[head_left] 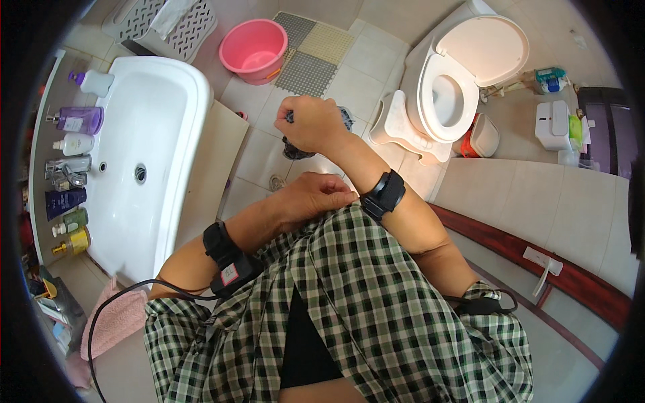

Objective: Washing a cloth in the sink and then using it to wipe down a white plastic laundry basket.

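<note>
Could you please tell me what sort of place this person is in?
It looks like a bathroom, quite possibly in a home: there is a toilet with its lid raised, a white washbasin and a round pink tub.

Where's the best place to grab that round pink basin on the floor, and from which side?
Take the pink basin by its rim, coming down from the near side, perhaps with left hand and right hand at opposite edges. It sits upright, mouth up, leaving the rim exposed; the white perforated basket stands to its left, so the near side looks easier.
</note>
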A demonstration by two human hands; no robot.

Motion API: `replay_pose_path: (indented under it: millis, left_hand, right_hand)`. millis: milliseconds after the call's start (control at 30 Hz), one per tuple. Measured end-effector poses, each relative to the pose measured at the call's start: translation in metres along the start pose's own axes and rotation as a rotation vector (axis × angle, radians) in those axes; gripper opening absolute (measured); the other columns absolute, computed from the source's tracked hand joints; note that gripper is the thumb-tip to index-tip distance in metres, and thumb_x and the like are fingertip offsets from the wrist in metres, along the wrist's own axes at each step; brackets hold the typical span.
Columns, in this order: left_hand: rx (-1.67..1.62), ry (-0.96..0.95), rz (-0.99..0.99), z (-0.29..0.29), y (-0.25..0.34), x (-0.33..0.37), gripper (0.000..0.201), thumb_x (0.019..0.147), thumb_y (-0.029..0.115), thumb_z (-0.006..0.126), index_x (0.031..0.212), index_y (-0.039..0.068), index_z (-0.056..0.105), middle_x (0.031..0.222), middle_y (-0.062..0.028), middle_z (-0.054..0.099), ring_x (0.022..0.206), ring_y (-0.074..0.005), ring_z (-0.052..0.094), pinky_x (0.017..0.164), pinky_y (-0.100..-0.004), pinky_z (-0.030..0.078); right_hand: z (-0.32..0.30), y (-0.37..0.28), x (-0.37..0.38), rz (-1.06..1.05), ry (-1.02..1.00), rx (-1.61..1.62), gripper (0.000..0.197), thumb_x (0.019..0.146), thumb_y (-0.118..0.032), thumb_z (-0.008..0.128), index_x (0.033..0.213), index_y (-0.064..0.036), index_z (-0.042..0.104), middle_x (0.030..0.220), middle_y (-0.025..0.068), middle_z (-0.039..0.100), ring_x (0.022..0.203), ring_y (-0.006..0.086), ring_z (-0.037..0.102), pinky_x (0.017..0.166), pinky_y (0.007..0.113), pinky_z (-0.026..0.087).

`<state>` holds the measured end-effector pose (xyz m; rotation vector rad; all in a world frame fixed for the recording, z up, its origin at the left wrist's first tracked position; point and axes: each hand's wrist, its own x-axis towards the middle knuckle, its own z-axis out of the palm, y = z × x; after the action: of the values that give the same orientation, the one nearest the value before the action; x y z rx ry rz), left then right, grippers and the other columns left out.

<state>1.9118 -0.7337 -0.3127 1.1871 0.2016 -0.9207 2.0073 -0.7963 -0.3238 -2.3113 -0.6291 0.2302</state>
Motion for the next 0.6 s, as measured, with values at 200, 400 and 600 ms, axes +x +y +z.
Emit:
replay_pose_path:
  millis: [200, 400, 600]
  left_hand:
    - [-0.211, -0.091, 0.044, -0.009, -0.007, -0.001, 0.017, 0.072, 0.006, 0.061, 0.087, 0.001, 0.054, 0.081, -0.0031, 0.056, 0.072, -0.0075, 0.052, 0.066, -0.0177, 0.042]
    - [-0.156, -0.196, 0.057, -0.011, 0.000, 0.001, 0.022, 0.071, 0.004, 0.061, 0.090, 0.001, 0.052, 0.081, -0.0042, 0.056, 0.071, -0.0084, 0.053, 0.064, -0.0181, 0.044]
    - [-0.121, -0.202, 0.068, -0.013, 0.001, 0.002, 0.023, 0.069, -0.001, 0.060, 0.090, 0.001, 0.050, 0.078, -0.0040, 0.056, 0.071, -0.0091, 0.054, 0.064, -0.0186, 0.044]
  right_hand:
    - [-0.011, 0.012, 0.005, 0.005, 0.106, -0.034, 0.013, 0.066, -0.025, 0.056, 0.068, -0.0125, 0.058, 0.068, 0.0067, 0.058, 0.066, 0.0260, 0.055, 0.062, 0.037, 0.042]
    - [-0.014, 0.013, 0.007, -0.044, 0.197, -0.004, 0.015, 0.066, -0.025, 0.056, 0.069, -0.0109, 0.059, 0.064, 0.0098, 0.058, 0.061, 0.0276, 0.055, 0.056, 0.036, 0.043]
    - [-0.037, 0.003, 0.006, -0.100, 0.388, 0.363, 0.014, 0.067, -0.018, 0.058, 0.072, -0.0054, 0.058, 0.061, 0.0077, 0.057, 0.056, 0.0175, 0.053, 0.055, 0.027, 0.042]
